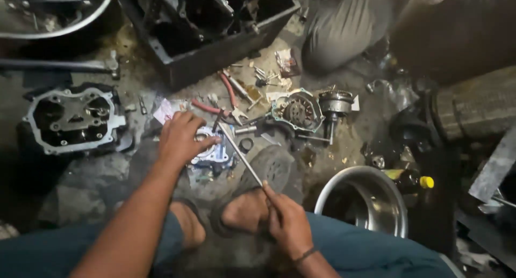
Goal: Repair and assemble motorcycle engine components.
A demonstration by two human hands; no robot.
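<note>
**Hands at the cylinder block on the workshop floor**

The left hand (180, 138) is resting on top of the pale grey cast-metal cylinder block (215, 155), fingers curled over its upper edge and pressing it down against the dirty concrete floor (97, 176). The right hand (287, 219) is gripping the near end of a long, thin, bright steel rod (241, 155) — fingers closed tight around it. The rod is running diagonally up and to the left, its far tip meeting the cylinder block just beside the left hand's fingertips.

The block is lying directly ahead of the person's sandalled feet (244, 211), between the knees.

Surrounding items:
- A grey aluminium engine case with an open, dark interior (72, 119) is sitting well to the left of the block.
- Red-handled pliers (231, 95) are lying just beyond the block.
- A round stator plate with copper windings (296, 112) is lying to the right, near a cylindrical metal gear part (334, 103).
- A shiny round steel bowl (365, 200) is standing beside the right knee — a dark bottle with a yellow cap (414, 181) is just behind it.
</note>
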